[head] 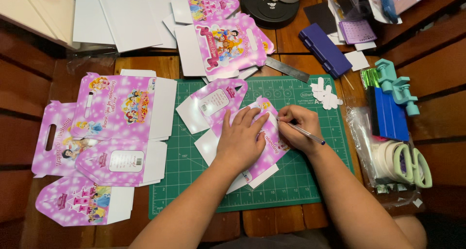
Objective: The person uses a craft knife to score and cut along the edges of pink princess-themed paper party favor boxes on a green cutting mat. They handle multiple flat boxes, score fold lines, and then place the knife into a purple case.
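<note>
Pink box cutout (pixel 233 114) pinned by flat left hand (pixel 241 138); right hand (pixel 299 128) grips pen (pixel 302 132)

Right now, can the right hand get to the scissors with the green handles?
Probably yes. The scissors lie in the open on the right of the table, with nothing between them and the right hand. But that hand is holding a pen, so it would have to put it down first.

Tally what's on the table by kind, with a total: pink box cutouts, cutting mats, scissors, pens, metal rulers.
Pink printed box cutouts: 5 that I can tell apart; one lies under the left hand, others overlap
Green cutting mat: 1
Scissors: 1
Pen, in the right hand: 1
Metal ruler: 1
Total: 9
</note>
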